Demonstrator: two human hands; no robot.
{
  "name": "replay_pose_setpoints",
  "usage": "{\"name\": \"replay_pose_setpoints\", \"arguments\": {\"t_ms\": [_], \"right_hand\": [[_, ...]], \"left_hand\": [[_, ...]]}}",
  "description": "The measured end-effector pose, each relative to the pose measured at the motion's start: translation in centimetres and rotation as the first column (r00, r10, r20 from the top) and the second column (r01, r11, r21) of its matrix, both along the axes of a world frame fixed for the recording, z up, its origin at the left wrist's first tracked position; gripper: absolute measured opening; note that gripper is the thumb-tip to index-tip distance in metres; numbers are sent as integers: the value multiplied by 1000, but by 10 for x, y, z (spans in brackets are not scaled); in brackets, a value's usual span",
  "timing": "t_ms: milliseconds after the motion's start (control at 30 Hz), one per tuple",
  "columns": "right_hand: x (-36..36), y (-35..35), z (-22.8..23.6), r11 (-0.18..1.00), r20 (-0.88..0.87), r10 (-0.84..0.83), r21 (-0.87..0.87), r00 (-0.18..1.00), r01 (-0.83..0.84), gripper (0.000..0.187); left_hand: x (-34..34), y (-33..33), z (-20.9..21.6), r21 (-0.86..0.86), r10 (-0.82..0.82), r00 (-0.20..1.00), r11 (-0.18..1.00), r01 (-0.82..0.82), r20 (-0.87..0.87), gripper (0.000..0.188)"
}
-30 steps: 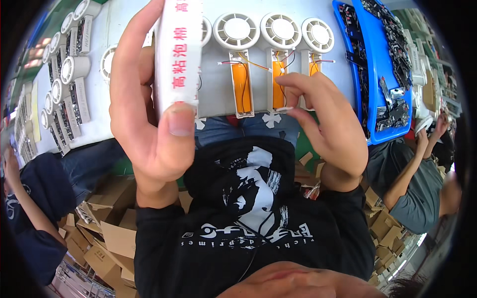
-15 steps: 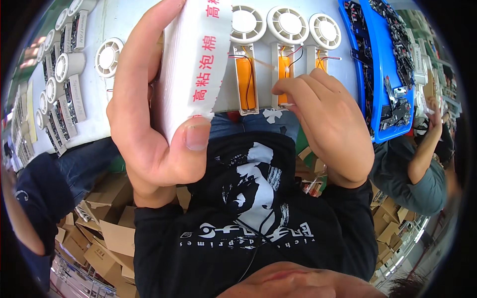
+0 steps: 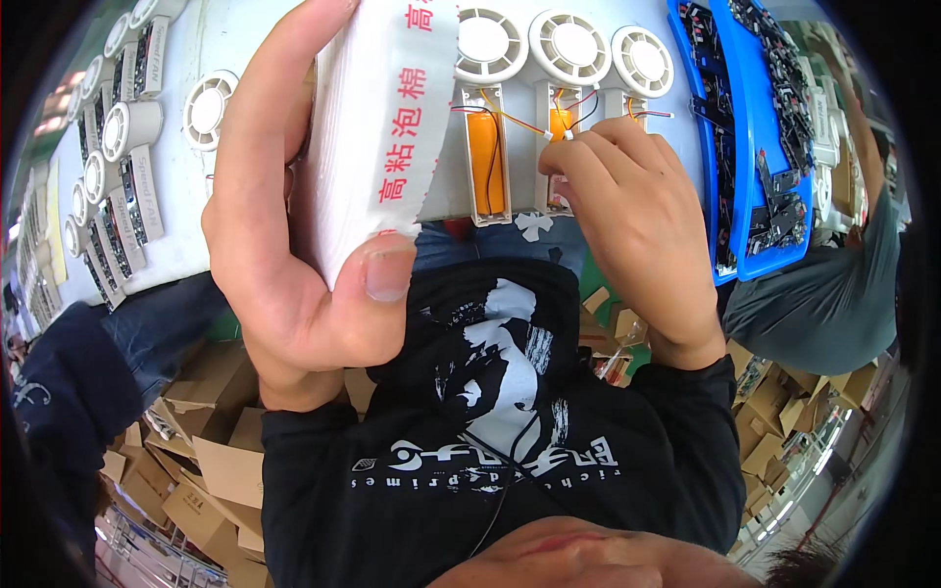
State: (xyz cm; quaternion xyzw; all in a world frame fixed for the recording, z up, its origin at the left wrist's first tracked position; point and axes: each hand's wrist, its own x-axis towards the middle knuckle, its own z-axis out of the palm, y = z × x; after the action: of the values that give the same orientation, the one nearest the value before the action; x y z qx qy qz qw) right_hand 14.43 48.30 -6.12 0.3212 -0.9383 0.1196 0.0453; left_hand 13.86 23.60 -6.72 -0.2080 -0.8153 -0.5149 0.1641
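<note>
I'm watching from afar: the left hand [image 3: 279,294] is clamped round a white roll [image 3: 402,118] at eleven o'clock. Over at two, the right hand [image 3: 642,211] curls beside an orange battery [image 3: 561,120] (whether those fingers pinch anything, I can't tell), below a fan head [image 3: 569,47].

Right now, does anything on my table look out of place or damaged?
Nothing looks clearly spilled or broken. The blue tray at right looks untidiest: its dark parts lie jumbled, while the fans lie in rows.
</note>
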Motion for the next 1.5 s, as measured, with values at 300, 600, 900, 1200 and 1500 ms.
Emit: {"name": "replay_pose_setpoints", "arguments": {"t_ms": [300,600,900,1200,1500], "right_hand": [[8,8,1,993,-133,-111,-44,985,106,21],[6,-14,24,884,-227,-93,-467,969,-25,37],[14,-59,10,762,-300,-52,-628,952,-156,48],[-11,-43,15,546,-147,203,-804,968,-236,47],[6,-17,41,713,14,61,-701,998,-34,49]], "left_hand": [[-4,-6,-1,12,-32,990,999,34,-134,87],[3,9,11,-380,56,969,913,-147,-239,80],[8,10,13,-462,196,945,835,-300,-261,94],[9,6,14,-17,25,999,1000,-25,-28,86],[12,-26,14,319,170,979,927,-198,113,81]]}}
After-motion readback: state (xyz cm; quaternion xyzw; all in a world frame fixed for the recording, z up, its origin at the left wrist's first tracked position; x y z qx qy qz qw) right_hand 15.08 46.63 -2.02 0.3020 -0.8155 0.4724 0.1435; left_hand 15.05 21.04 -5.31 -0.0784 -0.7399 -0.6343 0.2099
